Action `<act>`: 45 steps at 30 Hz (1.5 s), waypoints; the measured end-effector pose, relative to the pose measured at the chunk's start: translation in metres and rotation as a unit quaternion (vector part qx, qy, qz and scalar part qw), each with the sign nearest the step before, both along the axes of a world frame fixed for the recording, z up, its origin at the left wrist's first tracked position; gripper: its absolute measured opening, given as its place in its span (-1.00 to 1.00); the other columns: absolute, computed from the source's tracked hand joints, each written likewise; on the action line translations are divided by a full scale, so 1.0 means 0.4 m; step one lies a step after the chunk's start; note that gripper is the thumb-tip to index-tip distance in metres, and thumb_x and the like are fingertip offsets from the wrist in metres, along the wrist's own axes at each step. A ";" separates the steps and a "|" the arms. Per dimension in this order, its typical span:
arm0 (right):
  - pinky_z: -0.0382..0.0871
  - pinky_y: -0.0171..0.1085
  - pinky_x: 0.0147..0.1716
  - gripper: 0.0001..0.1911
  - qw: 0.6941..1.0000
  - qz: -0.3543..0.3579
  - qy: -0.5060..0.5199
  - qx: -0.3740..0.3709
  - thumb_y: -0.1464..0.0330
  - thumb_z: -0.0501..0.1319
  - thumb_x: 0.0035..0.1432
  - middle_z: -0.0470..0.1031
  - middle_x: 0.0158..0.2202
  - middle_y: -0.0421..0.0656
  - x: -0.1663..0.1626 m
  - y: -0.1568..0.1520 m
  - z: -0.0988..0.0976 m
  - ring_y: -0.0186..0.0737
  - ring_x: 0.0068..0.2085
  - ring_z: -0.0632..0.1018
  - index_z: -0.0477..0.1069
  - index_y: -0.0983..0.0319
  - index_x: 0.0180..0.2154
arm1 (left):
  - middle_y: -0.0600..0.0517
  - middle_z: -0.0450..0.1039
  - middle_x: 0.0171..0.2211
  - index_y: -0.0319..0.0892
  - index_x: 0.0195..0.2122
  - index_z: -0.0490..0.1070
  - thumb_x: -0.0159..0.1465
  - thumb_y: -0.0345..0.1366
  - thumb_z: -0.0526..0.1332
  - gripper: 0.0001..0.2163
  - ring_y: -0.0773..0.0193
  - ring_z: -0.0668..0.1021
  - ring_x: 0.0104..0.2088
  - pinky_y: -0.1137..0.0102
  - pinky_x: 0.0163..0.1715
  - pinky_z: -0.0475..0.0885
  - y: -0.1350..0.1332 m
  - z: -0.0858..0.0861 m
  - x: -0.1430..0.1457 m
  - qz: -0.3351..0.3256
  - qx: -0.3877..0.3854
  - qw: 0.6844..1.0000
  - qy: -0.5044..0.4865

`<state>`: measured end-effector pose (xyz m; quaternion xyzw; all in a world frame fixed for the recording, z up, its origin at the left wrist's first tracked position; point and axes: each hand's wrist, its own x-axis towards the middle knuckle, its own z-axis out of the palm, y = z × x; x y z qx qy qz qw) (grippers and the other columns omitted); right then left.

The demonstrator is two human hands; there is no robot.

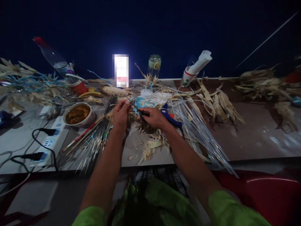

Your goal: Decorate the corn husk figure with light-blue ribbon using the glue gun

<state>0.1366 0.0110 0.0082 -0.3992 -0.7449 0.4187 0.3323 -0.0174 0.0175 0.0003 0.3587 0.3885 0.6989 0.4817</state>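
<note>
Green sleeves are closest, and from them my bare forearms reach over a grey surface. Near its front edge lie scraps of dry corn husk, between a fan of thin metal wires on the left and a bundle of clear rods on the right. Over the middle, my left hand pinches a thin piece, too small to make out; just beside it, my right hand is curled around dark scissors. A blue glue gun lies right of them, a white bowl of brown liquid well to the left. Farther back are a corn cob, a glowing screen, a clear jar and, rightmost, a cup holding rolled paper.
</note>
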 end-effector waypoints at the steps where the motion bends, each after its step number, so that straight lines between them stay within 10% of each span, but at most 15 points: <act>1: 0.27 -0.36 -0.30 -0.62 1.000 0.005 0.008 -0.003 0.23 0.23 -0.02 0.51 -0.32 -0.20 -0.001 0.000 0.000 -0.29 -0.31 0.45 0.48 0.25 -0.14 | 0.17 0.26 -0.61 -0.19 -0.50 0.35 -0.01 -0.26 0.32 -0.84 0.50 0.30 -0.61 0.55 -0.52 0.30 0.000 0.002 0.001 -0.005 0.004 1.000 -0.008; 24: 0.08 -0.42 -0.58 -0.53 0.938 0.116 0.190 -0.268 0.13 0.29 -0.12 0.30 -0.65 -0.33 -0.002 -0.019 0.042 -0.48 -0.60 0.27 0.41 0.34 -0.23 | 0.15 0.31 -0.61 -0.18 -0.47 0.33 0.00 -0.31 0.34 -0.83 0.49 0.37 -0.64 0.55 -0.62 0.29 -0.026 0.039 -0.007 -0.062 -0.052 0.994 -0.076; 45: 0.11 -0.43 -0.58 -0.62 0.967 0.084 0.135 -0.198 0.18 0.27 -0.09 0.28 -0.63 -0.32 -0.009 -0.017 0.032 -0.47 -0.59 0.30 0.45 0.34 -0.28 | 0.17 0.23 -0.65 -0.19 -0.55 0.30 -0.02 -0.26 0.35 -0.78 0.53 0.25 -0.69 0.55 -0.62 0.28 -0.022 0.029 -0.005 -0.088 -0.054 0.993 -0.056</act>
